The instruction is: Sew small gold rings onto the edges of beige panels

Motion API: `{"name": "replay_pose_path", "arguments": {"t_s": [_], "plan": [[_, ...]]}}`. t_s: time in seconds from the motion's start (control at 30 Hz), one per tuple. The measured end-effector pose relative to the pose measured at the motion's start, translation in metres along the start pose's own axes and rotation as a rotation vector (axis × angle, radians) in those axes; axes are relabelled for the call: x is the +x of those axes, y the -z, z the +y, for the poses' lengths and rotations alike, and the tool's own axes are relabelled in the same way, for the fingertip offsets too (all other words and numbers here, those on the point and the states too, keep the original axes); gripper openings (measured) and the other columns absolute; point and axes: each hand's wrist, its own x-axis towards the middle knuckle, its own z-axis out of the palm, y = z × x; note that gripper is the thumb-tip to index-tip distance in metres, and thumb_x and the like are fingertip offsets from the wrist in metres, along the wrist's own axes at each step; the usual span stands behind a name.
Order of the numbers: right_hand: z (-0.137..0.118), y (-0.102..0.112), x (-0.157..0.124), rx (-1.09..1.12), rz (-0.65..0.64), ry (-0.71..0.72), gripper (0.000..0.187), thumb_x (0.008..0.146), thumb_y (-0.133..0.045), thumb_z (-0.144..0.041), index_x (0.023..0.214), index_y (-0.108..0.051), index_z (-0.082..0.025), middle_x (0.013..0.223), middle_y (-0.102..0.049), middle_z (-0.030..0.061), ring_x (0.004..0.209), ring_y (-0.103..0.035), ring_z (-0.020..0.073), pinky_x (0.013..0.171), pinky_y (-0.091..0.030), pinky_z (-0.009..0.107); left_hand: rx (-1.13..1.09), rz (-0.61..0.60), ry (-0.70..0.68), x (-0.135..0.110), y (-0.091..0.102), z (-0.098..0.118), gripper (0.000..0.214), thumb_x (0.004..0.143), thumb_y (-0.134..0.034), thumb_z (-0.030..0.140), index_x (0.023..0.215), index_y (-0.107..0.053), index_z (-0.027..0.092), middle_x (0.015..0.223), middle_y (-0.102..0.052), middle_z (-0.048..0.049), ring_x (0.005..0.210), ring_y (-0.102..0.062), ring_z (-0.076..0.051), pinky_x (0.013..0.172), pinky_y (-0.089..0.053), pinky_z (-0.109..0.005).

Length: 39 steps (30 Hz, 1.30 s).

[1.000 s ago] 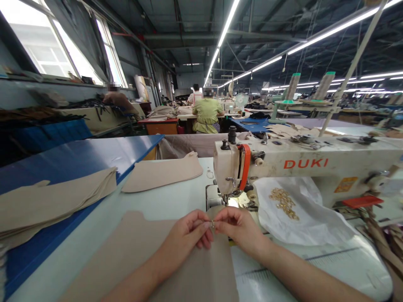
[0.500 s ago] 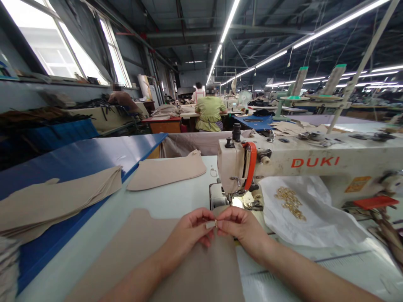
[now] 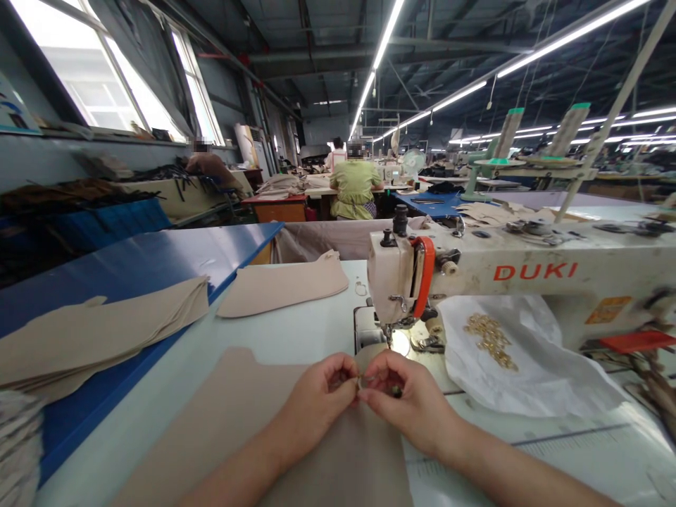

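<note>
My left hand (image 3: 326, 394) and my right hand (image 3: 404, 398) meet fingertip to fingertip just in front of the sewing machine's needle area. Between their pinched fingers is a small beige fabric tab (image 3: 363, 382) with a gold-coloured metal ring; the fingers cover most of both, so their exact fit is hidden. Under my hands lies a large beige fabric panel (image 3: 237, 408), its far end close to the presser foot. The sewing machine (image 3: 401, 282), white with a red guard, stands right behind my hands. Its lamp lights the needle plate.
Several gold rings (image 3: 491, 341) lie on a white sheet (image 3: 533, 384) under the machine arm. A cut beige piece (image 3: 285, 283) rests on the table at the back. Further beige pieces (image 3: 105, 334) are stacked on the blue table (image 3: 211, 246) at left. A co-worker (image 3: 353, 186) sits ahead.
Both hands have turned slightly at the fingertips, and my right fingers are more curled. The tab and ring, plainer before, are now mostly covered. The view has shifted a little.
</note>
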Motion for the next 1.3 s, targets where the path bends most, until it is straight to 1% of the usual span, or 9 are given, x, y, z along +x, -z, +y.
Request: {"name": "replay_pose_path", "arguments": {"t_s": [0.07,0.13,0.3,0.4,0.6,0.83,0.93,1.07,1.3], "plan": [[0.0009,0.0015,0.0008,-0.037,0.029,0.049,0.003,0.073,-0.062,-0.02,0.072,-0.06,-0.018,0.068,-0.059,-0.0003,0.064,-0.054,0.0125,0.059,-0.042,0.023,-0.002,0.019,-0.012,0.0,0.0001,0.0,0.01,0.069,-0.057,0.027,0.068,-0.053,0.018,0.061,-0.051,0.004,0.06,-0.049,-0.013,0.058,-0.037,-0.023],[0.0025,0.0027,0.0023,-0.056,0.069,0.074,0.004,0.072,-0.06,-0.018,0.068,-0.06,-0.018,0.068,-0.059,0.0,0.063,-0.053,0.0122,0.058,-0.041,0.023,-0.035,0.032,-0.034,0.0005,0.0,0.0004,0.009,0.067,-0.058,0.025,0.067,-0.053,0.018,0.064,-0.053,0.0032,0.063,-0.05,-0.013,0.06,-0.039,-0.024],[0.0082,0.0027,0.0052,0.062,0.105,0.013,0.006,0.069,-0.062,-0.02,0.064,-0.059,-0.018,0.061,-0.057,-0.0016,0.055,-0.047,0.0105,0.052,-0.036,0.022,-0.134,0.031,-0.002,0.0013,-0.0006,0.0052,0.012,0.062,-0.063,0.025,0.063,-0.053,0.017,0.062,-0.058,0.002,0.062,-0.053,-0.013,0.061,-0.04,-0.024],[0.0101,0.0016,0.0059,0.122,0.12,-0.012,0.009,0.068,-0.063,-0.022,0.062,-0.059,-0.017,0.062,-0.057,-0.0009,0.056,-0.047,0.0108,0.053,-0.037,0.023,-0.207,0.034,0.04,0.0006,-0.0004,0.0086,0.015,0.059,-0.066,0.025,0.061,-0.054,0.017,0.063,-0.06,0.0015,0.062,-0.056,-0.013,0.064,-0.043,-0.025],[0.0072,0.0012,0.005,0.053,0.166,0.007,0.011,0.066,-0.065,-0.024,0.061,-0.057,-0.018,0.059,-0.055,-0.0017,0.054,-0.046,0.0105,0.052,-0.037,0.022,-0.191,0.083,0.014,-0.0005,-0.0018,0.0069,0.024,0.058,-0.075,0.03,0.066,-0.056,0.017,0.069,-0.061,0.001,0.067,-0.057,-0.014,0.066,-0.045,-0.025],[0.0077,-0.0004,0.0029,-0.005,0.156,0.008,0.011,0.069,-0.065,-0.023,0.061,-0.058,-0.018,0.06,-0.057,-0.001,0.056,-0.048,0.011,0.053,-0.038,0.023,-0.111,0.163,-0.086,-0.0032,-0.0059,0.001,0.015,0.063,-0.069,0.024,0.068,-0.056,0.018,0.069,-0.06,0.0004,0.068,-0.058,-0.015,0.066,-0.047,-0.025],[0.0074,0.0002,0.0025,0.088,0.135,-0.029,0.013,0.067,-0.069,-0.025,0.065,-0.058,-0.018,0.058,-0.058,-0.002,0.053,-0.048,0.0103,0.051,-0.037,0.022,-0.071,0.171,-0.115,-0.0052,-0.0064,-0.0003,0.011,0.065,-0.065,0.022,0.068,-0.055,0.018,0.069,-0.06,0.0,0.068,-0.058,-0.015,0.066,-0.047,-0.025],[0.0081,0.0031,0.0026,0.195,0.066,-0.055,0.014,0.068,-0.071,-0.026,0.074,-0.061,-0.019,0.064,-0.064,-0.0011,0.058,-0.056,0.0121,0.056,-0.041,0.023,-0.039,0.166,-0.147,-0.0075,-0.0064,0.0008,0.009,0.067,-0.063,0.021,0.068,-0.055,0.019,0.071,-0.061,-0.0006,0.069,-0.059,-0.016,0.068,-0.048,-0.026],[0.0069,0.008,0.0021,0.011,0.035,-0.025,0.009,0.074,-0.065,-0.027,0.07,-0.065,-0.018,0.062,-0.06,-0.0013,0.057,-0.051,0.0116,0.053,-0.038,0.023,-0.023,0.176,-0.165,-0.008,-0.0065,0.0033,0.009,0.067,-0.065,0.023,0.067,-0.057,0.019,0.071,-0.062,-0.0005,0.07,-0.061,-0.016,0.068,-0.048,-0.025]]}}
